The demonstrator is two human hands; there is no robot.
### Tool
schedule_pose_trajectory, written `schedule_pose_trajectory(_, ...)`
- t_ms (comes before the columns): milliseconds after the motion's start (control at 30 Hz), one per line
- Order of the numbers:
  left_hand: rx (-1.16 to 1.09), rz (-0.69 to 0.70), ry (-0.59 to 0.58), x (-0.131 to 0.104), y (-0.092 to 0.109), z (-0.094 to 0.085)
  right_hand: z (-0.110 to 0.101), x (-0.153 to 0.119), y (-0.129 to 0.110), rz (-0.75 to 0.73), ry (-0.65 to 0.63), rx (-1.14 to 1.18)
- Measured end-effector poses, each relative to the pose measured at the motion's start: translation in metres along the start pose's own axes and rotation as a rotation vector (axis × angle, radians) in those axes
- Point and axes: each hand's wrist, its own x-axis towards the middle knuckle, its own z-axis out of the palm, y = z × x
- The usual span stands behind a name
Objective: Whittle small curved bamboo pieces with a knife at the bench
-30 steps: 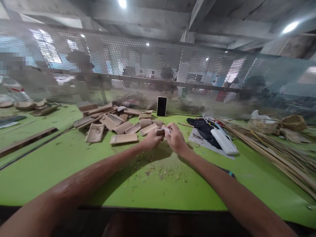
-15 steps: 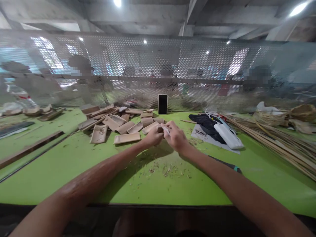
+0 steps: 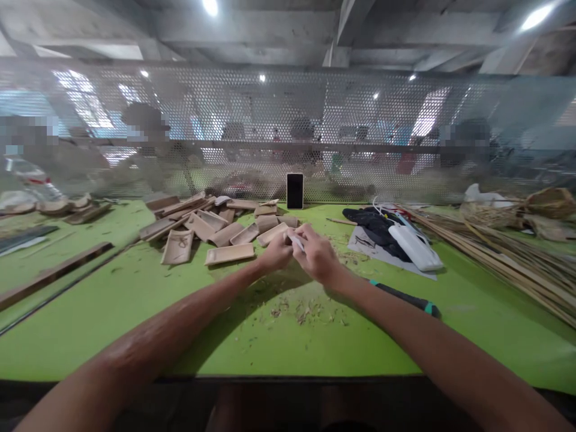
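Over the middle of the green table, my two hands work close together. My left hand (image 3: 276,253) is closed round a small bamboo piece (image 3: 287,237), mostly hidden by the fingers. Beside it on the right, my right hand (image 3: 318,255) is closed on a small whitish object (image 3: 297,242) pressed against the bamboo; its kind is not clear. Pale shavings (image 3: 306,311) lie scattered on the table below. Behind and left of my hands is a heap of cut bamboo pieces (image 3: 230,253), several shaped like shallow trays.
A dark handle with green bands (image 3: 405,299) lies by my right forearm. Farther right are a black glove (image 3: 375,231), a white bottle-like object (image 3: 416,247) and long bamboo strips (image 3: 490,264). A dark-screened device (image 3: 295,191) stands before the perforated screen (image 3: 265,120); people sit beyond.
Both hands stay closed and together, with my right hand shifted slightly left and down. More of the dark handle shows past my right forearm. Less of the bamboo piece shows between the hands.
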Motion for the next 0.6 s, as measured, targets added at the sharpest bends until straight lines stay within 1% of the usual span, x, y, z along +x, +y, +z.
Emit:
schedule_pose_trajectory(133,0.068,-0.027,-0.003,0.0011,-0.0043,0.0017,0.0001,0.0004,0.0047,0.073,0.057,0.043)
schedule_pose_trajectory(200,0.049,-0.012,-0.004,0.0015,-0.0051,0.0026,0.001,0.0004,0.0052,0.051,0.065,0.069)
schedule_pose_trajectory(300,0.025,-0.023,0.019,0.0011,-0.0035,0.0028,0.003,0.0003,0.0056,-0.006,0.031,0.14)
schedule_pose_trajectory(433,0.015,-0.09,0.013,-0.0005,0.0002,0.0009,0.0044,-0.0004,0.0063,0.102,0.052,0.16)
schedule_pose_trajectory(467,0.0,-0.097,0.011,-0.0011,0.0007,0.0003,0.0043,-0.0007,0.0052,0.105,0.054,0.163)
schedule_pose_trajectory(600,-0.032,-0.104,0.032,-0.0023,0.0018,-0.0014,0.0024,-0.0013,-0.0008,-0.021,0.031,0.157)
